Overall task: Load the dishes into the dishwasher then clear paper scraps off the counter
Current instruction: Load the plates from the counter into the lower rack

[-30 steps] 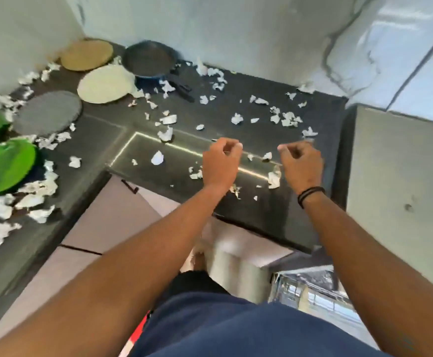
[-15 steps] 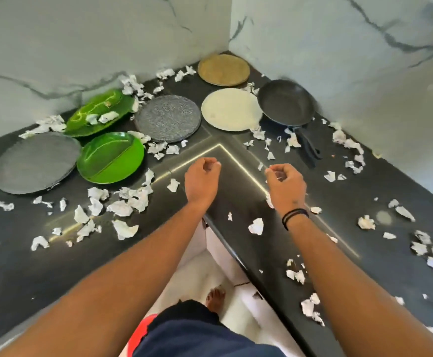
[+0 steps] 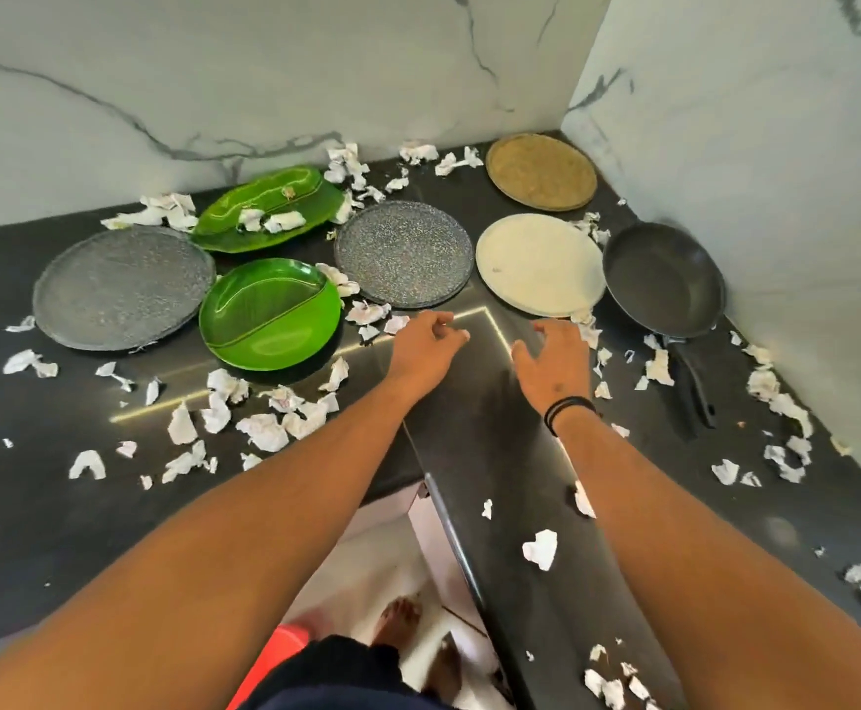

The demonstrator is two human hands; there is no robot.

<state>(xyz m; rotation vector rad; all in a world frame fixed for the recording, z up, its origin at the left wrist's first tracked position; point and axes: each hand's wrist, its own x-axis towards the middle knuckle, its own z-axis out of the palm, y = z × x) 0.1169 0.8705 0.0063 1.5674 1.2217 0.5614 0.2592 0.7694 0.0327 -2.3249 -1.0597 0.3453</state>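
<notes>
On the dark corner counter [image 3: 34, 530] lie several dishes: a large grey plate [image 3: 123, 287], a green divided plate [image 3: 269, 312], a green leaf-shaped tray [image 3: 267, 207], a speckled grey plate [image 3: 404, 253], a cream plate [image 3: 540, 263], a tan plate [image 3: 541, 171] and a black frying pan [image 3: 664, 279]. Torn paper scraps [image 3: 264, 427] litter the counter. My left hand [image 3: 426, 348] hovers just in front of the speckled plate, fingers loosely apart, holding nothing. My right hand [image 3: 554, 363] is spread open just below the cream plate.
Marble walls close the corner behind and to the right. The pan's handle [image 3: 695, 392] points toward me on the right. More scraps [image 3: 782, 397] lie along the right wall and near the counter's inner edge [image 3: 538, 548]. Floor and my bare feet show below.
The view swung left from the right counter to the corner with the dishes. Both hands, fisted before, have opened and reached forward toward the speckled and cream plates.
</notes>
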